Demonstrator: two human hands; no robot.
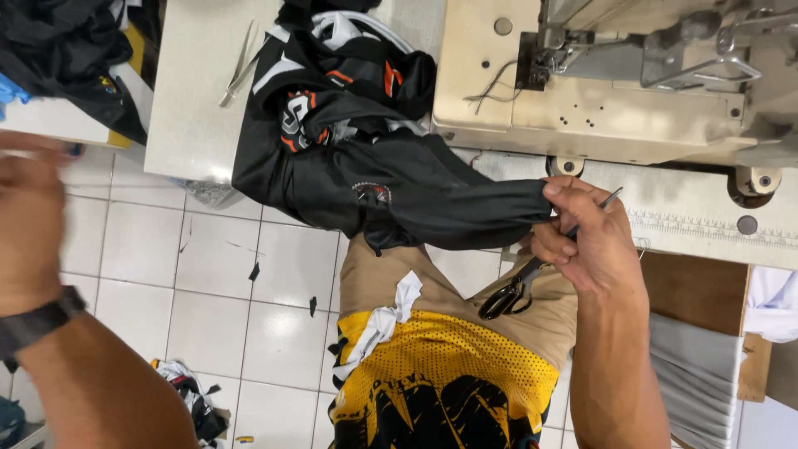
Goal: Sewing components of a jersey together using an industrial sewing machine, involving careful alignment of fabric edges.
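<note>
Black jacket (374,166) draped off the table (187,108) edge, sleeve stretched rightward, long axis near level, cuff end pinched in the right hand (586,241). Same fist closed round scissors (519,287) too: black handles hanging down-left over the lap, blade tip poking up-right past the knuckles. Left hand (29,220) raised at far left, blurred; open or closed, cannot tell.

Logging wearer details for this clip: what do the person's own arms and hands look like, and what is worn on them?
Both forearms are bare, no sleeves or gloves. The left hand is motion-blurred, with a dark wristband or watch at its wrist. The right hand shows nothing worn.
</note>
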